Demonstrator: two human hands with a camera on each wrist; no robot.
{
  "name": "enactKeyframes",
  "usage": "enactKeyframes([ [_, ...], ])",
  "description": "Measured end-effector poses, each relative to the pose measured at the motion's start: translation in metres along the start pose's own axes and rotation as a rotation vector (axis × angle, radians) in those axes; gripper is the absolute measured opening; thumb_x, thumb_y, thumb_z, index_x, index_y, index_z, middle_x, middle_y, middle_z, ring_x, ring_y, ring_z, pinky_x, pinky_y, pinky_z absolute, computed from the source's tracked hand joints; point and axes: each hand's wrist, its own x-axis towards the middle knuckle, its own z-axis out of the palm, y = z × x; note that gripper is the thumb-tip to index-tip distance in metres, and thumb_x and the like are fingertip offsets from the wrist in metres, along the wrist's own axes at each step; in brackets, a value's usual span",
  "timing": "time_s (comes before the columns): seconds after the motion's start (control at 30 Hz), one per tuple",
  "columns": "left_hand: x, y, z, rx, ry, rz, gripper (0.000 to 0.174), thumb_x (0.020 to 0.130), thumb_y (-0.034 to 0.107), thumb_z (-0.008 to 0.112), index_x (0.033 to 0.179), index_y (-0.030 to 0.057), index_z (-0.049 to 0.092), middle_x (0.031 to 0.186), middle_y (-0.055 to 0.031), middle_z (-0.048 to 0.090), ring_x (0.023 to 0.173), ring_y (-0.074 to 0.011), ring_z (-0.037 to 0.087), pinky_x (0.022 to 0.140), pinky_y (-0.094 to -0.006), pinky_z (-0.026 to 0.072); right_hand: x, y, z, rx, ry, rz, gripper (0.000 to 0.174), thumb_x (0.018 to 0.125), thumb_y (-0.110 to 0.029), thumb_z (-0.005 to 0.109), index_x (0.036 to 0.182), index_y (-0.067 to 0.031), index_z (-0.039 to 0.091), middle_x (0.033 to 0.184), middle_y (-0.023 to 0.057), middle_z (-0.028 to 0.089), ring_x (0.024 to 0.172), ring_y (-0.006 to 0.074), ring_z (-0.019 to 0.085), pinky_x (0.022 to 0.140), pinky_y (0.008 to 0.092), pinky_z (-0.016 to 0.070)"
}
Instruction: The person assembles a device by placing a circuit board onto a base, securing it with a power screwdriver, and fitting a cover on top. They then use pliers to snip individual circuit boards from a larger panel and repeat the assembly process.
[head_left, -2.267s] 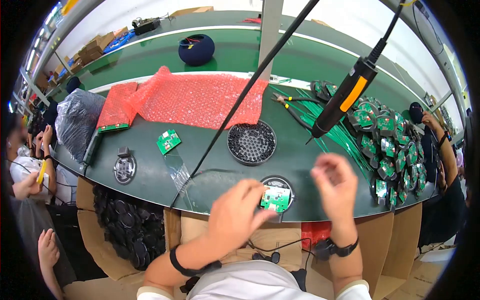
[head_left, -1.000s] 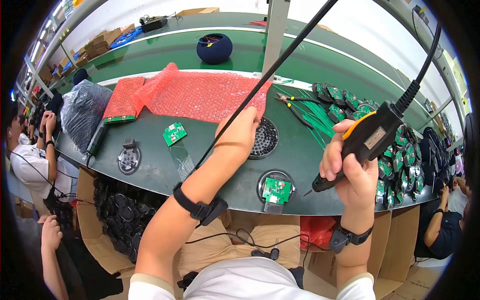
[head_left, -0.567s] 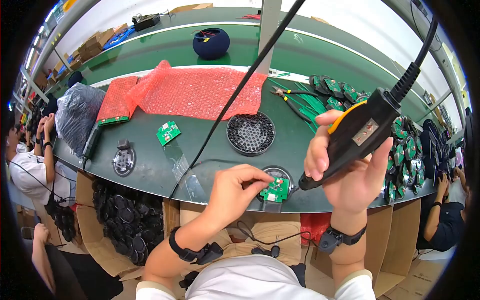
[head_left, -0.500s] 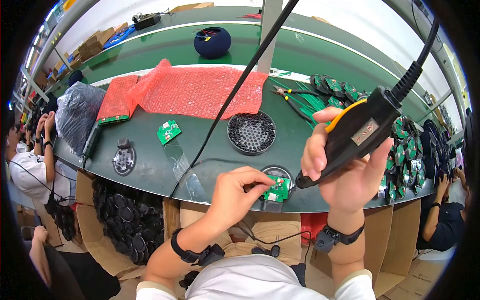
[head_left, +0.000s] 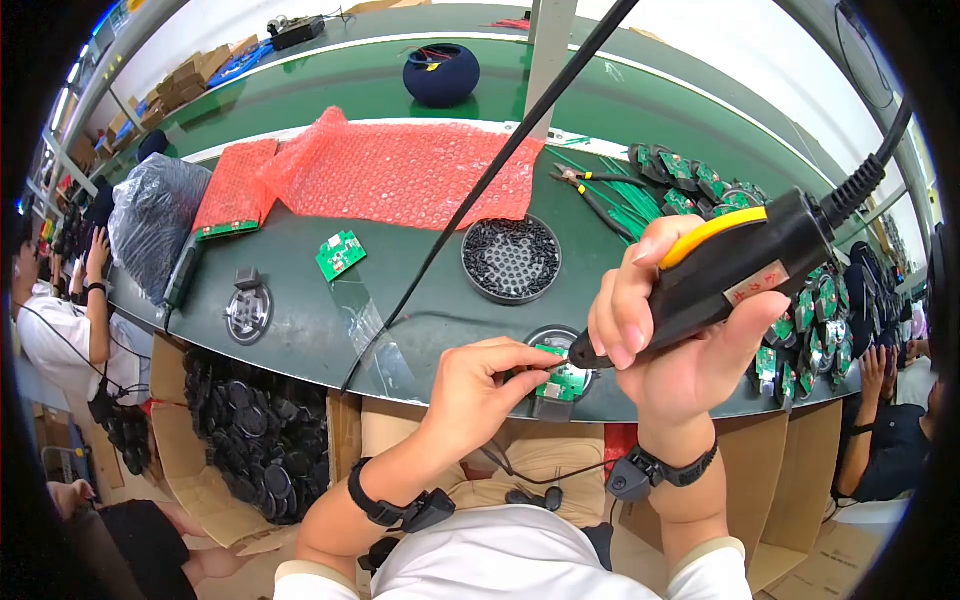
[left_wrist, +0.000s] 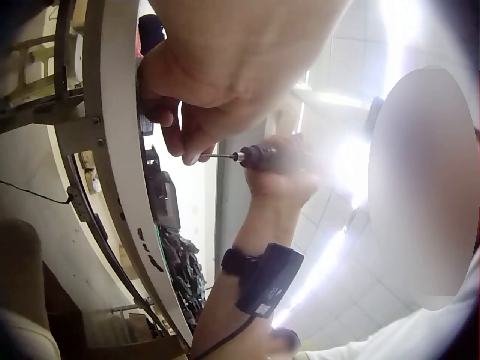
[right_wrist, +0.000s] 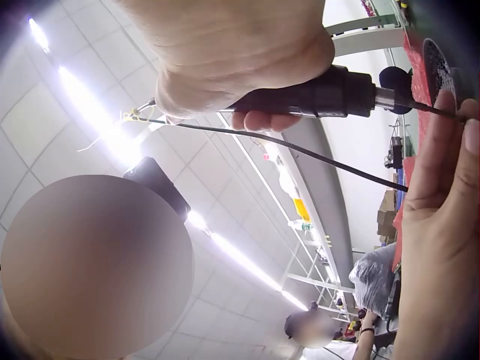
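Observation:
My right hand (head_left: 675,375) grips a black electric screwdriver (head_left: 735,270) with a yellow lever, tilted down toward the left. Its bit meets the thumb and forefinger of my left hand (head_left: 470,390), which pinch together over a green circuit board (head_left: 570,388). The left wrist view shows the thin bit (left_wrist: 219,156) reaching those fingertips. A small screw in the pinch is hidden by the fingers. The board sits on a round black speaker part (head_left: 548,333) at the table's front edge. Behind it stands a round dish (head_left: 467,275) of small black screws.
Another board (head_left: 341,256) and a round part (head_left: 248,315) lie to the left. Red bubble wrap (head_left: 410,175) spans the back. Cutters (head_left: 590,190), green ties and a pile of assembled parts (head_left: 820,310) are on the right. A black cable (head_left: 470,205) crosses the view.
My right hand took the hanging screwdriver and brought it left to the board. My left hand went to the screw dish, then returned to the board, where its pinched fingertips now meet the bit.

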Motion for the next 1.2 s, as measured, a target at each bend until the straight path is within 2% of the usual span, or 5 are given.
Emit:
enactKeyframes([
  [0.33, -0.001, -0.007, 0.008, -0.056, 0.095, -0.011, 0.023, 0.079, 0.001, 0.084, 0.102, 0.0043, 0.08, 0.088, -0.0016, 0.076, 0.075, -0.0048, 0.064, 0.059, -0.0232, 0.0398, -0.003, 0.002, 0.001, -0.004, 0.0, 0.01, 0.089, 0.091, -0.088, 0.037, 0.111, -0.0032, 0.052, 0.06, -0.0008, 0.048, 0.044, 0.0093, 0.043, 0.043, 0.0251, 0.0362],
  [0.43, -0.004, -0.007, 0.007, -0.001, 0.103, -0.007, 0.033, 0.077, 0.005, 0.086, 0.11, 0.0049, 0.078, 0.095, -0.0059, 0.076, 0.083, -0.0129, 0.07, 0.068, -0.0278, 0.0494, -0.005, 0.003, 0.002, -0.051, 0.023, 0.016, 0.088, 0.091, -0.088, 0.038, 0.112, -0.0031, 0.052, 0.06, -0.0007, 0.048, 0.045, 0.0094, 0.044, 0.044, 0.0248, 0.0363],
  [0.5, -0.012, -0.005, 0.004, 0.401, 0.193, 0.32, 0.046, 0.074, 0.016, 0.09, 0.117, 0.0062, 0.074, 0.114, -0.0129, 0.073, 0.102, -0.0266, 0.071, 0.085, -0.0367, 0.0548, -0.005, 0.007, 0.002, -0.147, 0.092, -0.002, 0.088, 0.09, -0.088, 0.04, 0.112, -0.0029, 0.051, 0.06, -0.0002, 0.048, 0.045, 0.0094, 0.044, 0.044, 0.0244, 0.0366],
  [0.6, -0.031, 0.001, 0.013, 0.501, 0.093, 0.297, 0.055, 0.07, 0.028, 0.091, 0.118, 0.0071, 0.074, 0.131, -0.0173, 0.065, 0.118, -0.0378, 0.064, 0.097, -0.0456, 0.0528, -0.005, 0.01, -0.001, -0.216, 0.093, 0.006, 0.089, 0.089, -0.088, 0.042, 0.112, -0.0024, 0.051, 0.061, 0.0006, 0.049, 0.046, 0.0092, 0.045, 0.043, 0.0244, 0.0367],
  [1.2, -0.034, -0.007, 0.024, 0.642, 0.151, 0.362, 0.057, 0.061, 0.027, 0.093, 0.112, 0.0084, 0.076, 0.128, -0.015, 0.066, 0.116, -0.0344, 0.065, 0.092, -0.0446, 0.0523, -0.008, 0.023, 0.0, -0.275, 0.128, 0.064, 0.09, 0.086, -0.087, 0.051, 0.112, -0.0013, 0.052, 0.063, 0.0025, 0.05, 0.047, 0.01, 0.047, 0.045, 0.0238, 0.0398],
])
